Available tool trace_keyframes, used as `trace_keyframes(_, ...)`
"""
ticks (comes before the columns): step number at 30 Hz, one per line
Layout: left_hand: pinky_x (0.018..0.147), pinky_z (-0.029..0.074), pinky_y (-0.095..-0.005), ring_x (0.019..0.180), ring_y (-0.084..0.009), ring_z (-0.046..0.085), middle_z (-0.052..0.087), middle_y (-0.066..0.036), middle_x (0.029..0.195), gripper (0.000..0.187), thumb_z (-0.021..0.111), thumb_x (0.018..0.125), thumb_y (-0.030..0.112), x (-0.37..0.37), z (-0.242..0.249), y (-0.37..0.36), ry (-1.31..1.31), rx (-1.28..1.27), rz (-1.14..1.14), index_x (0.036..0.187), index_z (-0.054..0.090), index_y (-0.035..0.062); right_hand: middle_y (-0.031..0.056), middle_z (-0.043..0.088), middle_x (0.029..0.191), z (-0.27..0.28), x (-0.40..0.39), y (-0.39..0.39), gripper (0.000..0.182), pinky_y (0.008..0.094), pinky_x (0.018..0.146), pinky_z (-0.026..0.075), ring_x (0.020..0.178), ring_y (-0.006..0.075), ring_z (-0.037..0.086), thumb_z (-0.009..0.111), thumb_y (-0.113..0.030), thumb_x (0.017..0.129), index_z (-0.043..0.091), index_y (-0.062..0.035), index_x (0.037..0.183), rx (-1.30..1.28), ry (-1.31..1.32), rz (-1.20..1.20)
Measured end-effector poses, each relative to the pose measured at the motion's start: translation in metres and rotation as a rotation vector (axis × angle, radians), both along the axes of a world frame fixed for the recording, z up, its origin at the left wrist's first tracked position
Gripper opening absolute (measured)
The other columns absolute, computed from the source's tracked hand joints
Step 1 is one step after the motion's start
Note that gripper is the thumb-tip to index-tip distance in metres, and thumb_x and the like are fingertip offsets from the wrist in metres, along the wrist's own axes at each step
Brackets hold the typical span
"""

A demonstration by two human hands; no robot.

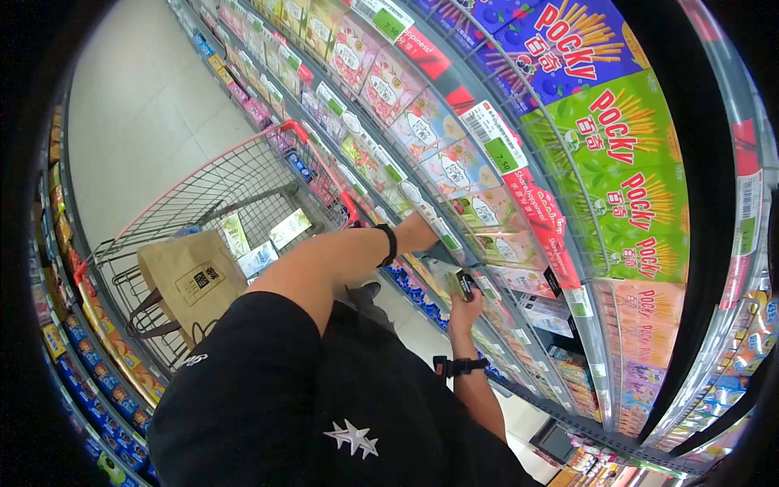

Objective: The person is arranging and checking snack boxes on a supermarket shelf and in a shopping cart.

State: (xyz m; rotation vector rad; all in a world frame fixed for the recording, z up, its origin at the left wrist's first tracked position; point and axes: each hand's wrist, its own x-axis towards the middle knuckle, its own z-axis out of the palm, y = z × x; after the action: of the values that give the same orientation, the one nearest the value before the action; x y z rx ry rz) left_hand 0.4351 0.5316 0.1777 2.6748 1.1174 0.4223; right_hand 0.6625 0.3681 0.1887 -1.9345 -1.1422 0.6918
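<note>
My left hand [419,233] reaches across into the shelf, a black band on its wrist. Its fingers are hidden behind the shelf's edge strip, so what they touch cannot be seen. Closer to my body, my right hand [465,312] is closed on a small pale green box [449,277] with a dark end. The box is held beside the shelf front. Just past my hands, pale green and pink snack boxes [485,213] stand in rows on the shelf.
A shopping cart [219,166] stands to the left, holding a brown paper bag [191,276] and small boxes [288,229]. Pocky boxes [617,130] fill a wire-fronted shelf at right. Another stocked shelf [89,349] runs along the far left. Tiled floor [134,97] shows beyond the cart.
</note>
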Motion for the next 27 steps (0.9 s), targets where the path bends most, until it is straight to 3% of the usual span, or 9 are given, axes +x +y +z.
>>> trace_keyframes(2, 0.113, 0.036, -0.0456, 0.129, -0.0351, 0.052, 0.058, -0.019, 0.135, 0.051, 0.058, 0.081, 0.016, -0.005, -0.007, -0.009, -0.157, 0.263, 0.014, 0.131, 0.06, 0.0021, 0.0071, 0.059, 0.092, -0.004, -0.004, 0.009, 0.032, 0.0316, 0.077, 0.047, 0.084, 0.016, 0.057, 0.075, -0.005, 0.074, 0.058, 0.0007, 0.101, 0.009, -0.046, -0.016)
trace_keyframes(3, 0.109, 0.041, -0.0455, 0.124, -0.0348, 0.057, 0.059, -0.021, 0.133, 0.05, 0.058, 0.081, 0.015, -0.01, -0.003, -0.009, -0.228, 0.265, -0.018, 0.129, 0.059, -0.0015, 0.0081, 0.06, 0.094, -0.007, -0.007, 0.019, 0.031, 0.0325, 0.079, 0.048, 0.087, 0.0171, 0.058, 0.074, -0.005, 0.075, 0.058, 0.0015, 0.101, -0.019, -0.041, -0.008)
trace_keyframes(8, 0.104, 0.047, -0.0425, 0.121, -0.0329, 0.06, 0.061, -0.019, 0.131, 0.047, 0.059, 0.081, 0.012, -0.039, 0.064, -0.023, -0.119, 0.36, 0.026, 0.126, 0.06, -0.0008, 0.0122, 0.066, 0.098, -0.011, -0.022, 0.039, 0.033, 0.0347, 0.084, 0.05, 0.089, 0.0208, 0.064, 0.072, -0.007, 0.078, 0.061, 0.0052, 0.106, 0.003, -0.028, 0.042)
trace_keyframes(10, 0.105, 0.046, -0.0415, 0.121, -0.0325, 0.059, 0.061, -0.019, 0.131, 0.046, 0.057, 0.082, 0.011, -0.052, 0.109, -0.021, 0.101, -0.244, -0.042, 0.126, 0.061, 0.0013, 0.0122, 0.068, 0.093, -0.017, -0.022, 0.044, 0.029, 0.0347, 0.081, 0.05, 0.085, 0.0206, 0.065, 0.071, -0.008, 0.079, 0.064, 0.006, 0.103, 0.011, -0.109, 0.019)
trace_keyframes(12, 0.106, 0.044, -0.0416, 0.122, -0.0328, 0.059, 0.061, -0.019, 0.131, 0.046, 0.057, 0.082, 0.011, -0.045, 0.077, -0.023, 0.063, -0.093, -0.011, 0.127, 0.06, 0.0025, 0.0101, 0.065, 0.106, -0.014, -0.023, 0.051, 0.037, 0.0329, 0.087, 0.047, 0.094, 0.0199, 0.062, 0.071, -0.003, 0.079, 0.059, 0.0054, 0.113, -0.114, -0.165, 0.053)
trace_keyframes(14, 0.108, 0.043, -0.0418, 0.123, -0.0331, 0.058, 0.061, -0.019, 0.132, 0.047, 0.056, 0.082, 0.011, -0.035, 0.044, -0.021, 0.026, 0.058, 0.013, 0.129, 0.06, 0.0036, 0.01, 0.066, 0.107, -0.018, -0.024, 0.054, 0.036, 0.033, 0.088, 0.047, 0.095, 0.0204, 0.062, 0.071, -0.003, 0.08, 0.059, 0.0055, 0.113, -0.109, -0.119, 0.038)
trace_keyframes(16, 0.112, 0.038, -0.0448, 0.129, -0.036, 0.053, 0.055, -0.021, 0.138, 0.051, 0.055, 0.085, 0.013, -0.028, 0.023, -0.017, -0.195, 0.321, 0.072, 0.135, 0.055, 0.0047, 0.0099, 0.066, 0.108, -0.031, -0.02, 0.059, 0.035, 0.0331, 0.088, 0.047, 0.095, 0.0209, 0.062, 0.07, -0.003, 0.081, 0.059, 0.0055, 0.114, -0.104, -0.073, 0.024)
trace_keyframes(19, 0.114, 0.035, -0.0475, 0.134, -0.0387, 0.047, 0.048, -0.023, 0.144, 0.054, 0.053, 0.088, 0.015, -0.02, 0.002, -0.002, -0.442, 0.184, 0.032, 0.141, 0.049, 0.004, 0.0113, 0.067, 0.11, -0.062, -0.008, 0.072, 0.035, 0.0334, 0.089, 0.046, 0.097, 0.0216, 0.063, 0.07, -0.003, 0.082, 0.06, 0.0044, 0.115, -0.102, 0.097, 0.047)
trace_keyframes(27, 0.114, 0.035, -0.0483, 0.136, -0.0398, 0.044, 0.045, -0.022, 0.148, 0.054, 0.053, 0.089, 0.015, -0.016, -0.002, -0.004, -0.373, 0.111, 0.042, 0.142, 0.048, 0.0059, 0.0113, 0.07, 0.094, -0.082, -0.002, 0.088, 0.016, 0.0343, 0.083, 0.047, 0.091, 0.0229, 0.063, 0.062, -0.01, 0.092, 0.066, 0.0033, 0.1, -0.21, -0.362, 0.213)
